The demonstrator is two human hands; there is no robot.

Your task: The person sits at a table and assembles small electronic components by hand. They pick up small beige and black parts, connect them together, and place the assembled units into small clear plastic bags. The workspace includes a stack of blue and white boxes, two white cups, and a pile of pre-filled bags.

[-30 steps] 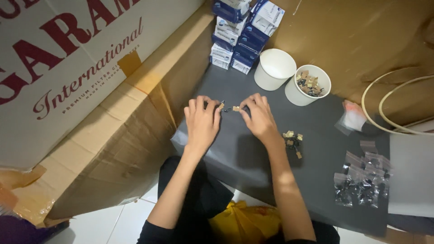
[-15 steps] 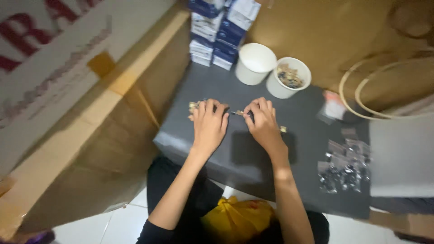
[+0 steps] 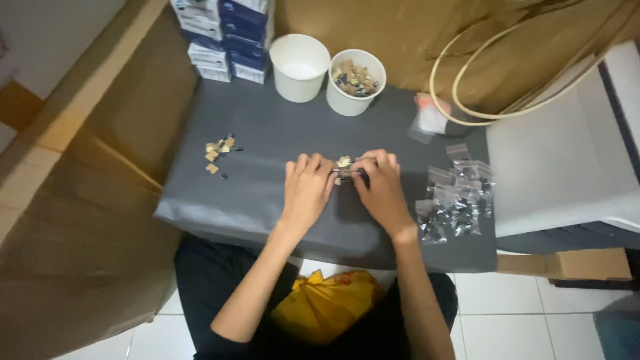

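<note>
My left hand [image 3: 308, 188] and my right hand [image 3: 379, 186] meet at the middle of a dark grey table top [image 3: 267, 140]. Together they pinch a small dark part with tan pieces [image 3: 345, 169] between the fingertips. A little pile of tan and dark small parts [image 3: 219, 151] lies to the left of my left hand. Several small clear bags with dark parts [image 3: 457, 200] lie to the right of my right hand.
At the table's back stand an empty white cup [image 3: 299, 67] and a white cup of small parts [image 3: 355, 81], with stacked blue-and-white boxes [image 3: 223, 37] to their left. Big cardboard boxes [image 3: 73, 200] line the left. A white chair [image 3: 567, 147] and a looped cable [image 3: 507, 73] are right. A yellow bag [image 3: 327, 307] rests on my lap.
The view has shifted, so the table now sits more to the middle. My hands stay together on the small part; a pile of parts now shows to their left.
</note>
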